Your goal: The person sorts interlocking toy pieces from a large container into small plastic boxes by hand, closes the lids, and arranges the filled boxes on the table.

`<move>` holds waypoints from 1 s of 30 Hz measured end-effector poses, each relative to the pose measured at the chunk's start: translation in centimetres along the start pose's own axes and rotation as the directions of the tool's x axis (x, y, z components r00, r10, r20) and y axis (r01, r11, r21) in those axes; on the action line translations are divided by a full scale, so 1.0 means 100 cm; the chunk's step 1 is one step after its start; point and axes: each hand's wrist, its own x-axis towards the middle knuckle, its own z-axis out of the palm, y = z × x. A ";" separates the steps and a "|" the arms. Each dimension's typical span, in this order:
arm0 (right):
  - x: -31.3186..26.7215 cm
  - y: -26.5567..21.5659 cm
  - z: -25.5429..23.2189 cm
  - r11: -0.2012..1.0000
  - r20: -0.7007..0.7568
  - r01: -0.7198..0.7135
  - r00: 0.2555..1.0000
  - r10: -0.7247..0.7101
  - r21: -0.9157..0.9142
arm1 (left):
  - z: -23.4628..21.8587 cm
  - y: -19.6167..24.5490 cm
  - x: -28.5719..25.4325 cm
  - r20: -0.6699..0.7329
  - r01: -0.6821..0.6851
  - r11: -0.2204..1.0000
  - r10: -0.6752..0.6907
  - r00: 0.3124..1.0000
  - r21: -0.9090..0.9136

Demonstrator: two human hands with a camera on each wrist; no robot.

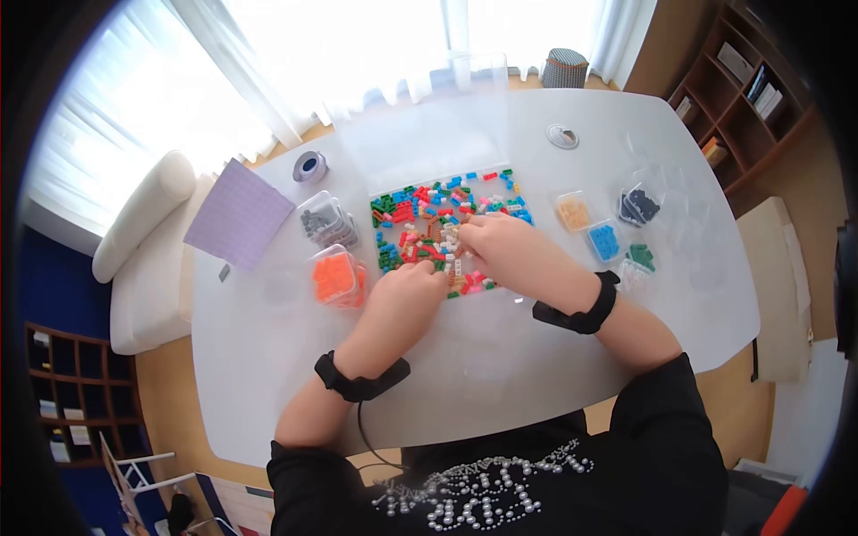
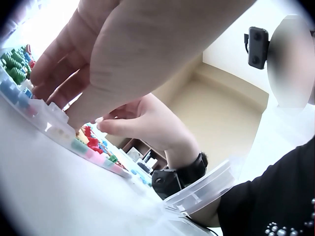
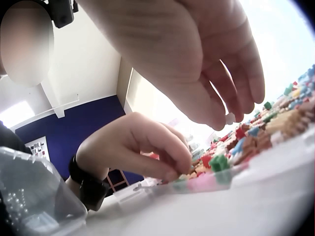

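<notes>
A shallow clear plastic box (image 2: 114,169) full of small toy building bricks (image 1: 402,212) in many colours lies in front of me, its clear lid (image 1: 420,134) folded back. My right hand (image 1: 508,246) is over the right part of the box. Between its thumb and a fingertip it pinches a small white brick (image 3: 230,118), just above the pile. My left hand (image 1: 413,299) reaches over the near left edge, fingers relaxed and bent down among the bricks. In the right wrist view, its fingertips (image 3: 171,175) touch the bricks close to the box wall.
Left of the box stand small clear tubs of grey bricks (image 1: 323,220) and orange bricks (image 1: 334,279), a purple sheet (image 1: 239,213) and a tape roll (image 1: 310,167). To its right are tubs of tan bricks (image 1: 573,213), blue bricks (image 1: 604,242), black bricks (image 1: 640,205) and green bricks (image 1: 641,257).
</notes>
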 end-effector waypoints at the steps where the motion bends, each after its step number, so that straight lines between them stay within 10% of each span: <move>1: 0.000 -0.001 -0.005 1.000 0.003 -0.004 1.000 0.004 0.003 | -0.001 0.000 0.000 0.005 0.000 1.000 0.000 1.000 -0.003; 9: -0.008 -0.009 -0.020 0.992 0.352 -0.072 0.930 0.102 -0.099 | -0.013 -0.004 -0.001 -0.013 0.041 0.994 -0.043 0.999 -0.101; 30: -0.014 -0.005 -0.006 0.981 0.224 0.049 0.975 -0.006 -0.190 | -0.011 -0.001 0.013 0.063 -0.011 1.000 0.013 0.998 -0.023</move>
